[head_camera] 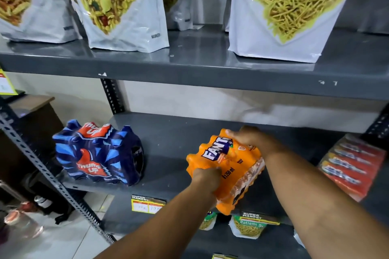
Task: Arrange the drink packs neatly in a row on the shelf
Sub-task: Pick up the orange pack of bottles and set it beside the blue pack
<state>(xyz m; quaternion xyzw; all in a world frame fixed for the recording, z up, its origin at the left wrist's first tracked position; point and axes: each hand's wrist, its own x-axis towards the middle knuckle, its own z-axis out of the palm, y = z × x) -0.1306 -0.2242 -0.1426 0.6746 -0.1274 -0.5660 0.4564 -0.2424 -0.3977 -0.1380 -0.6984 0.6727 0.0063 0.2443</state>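
Observation:
An orange Fanta drink pack (pixel 229 166) sits tilted at the front edge of the grey middle shelf (pixel 168 145), partly overhanging it. My left hand (pixel 207 176) grips its near left side. My right hand (pixel 250 137) holds its far top corner. A blue Thums Up drink pack (pixel 99 153) stands at the shelf's left end, apart from the orange one. A red drink pack (pixel 353 166) lies at the right end, partly cut off by the frame edge.
The upper shelf (pixel 189 65) carries several white snack bags (pixel 126 6). Price tags (pixel 147 204) hang on the middle shelf's front lip. Snack packets (pixel 248 227) sit on the shelf below. A slotted metal upright (pixel 52 172) runs diagonally at the left.

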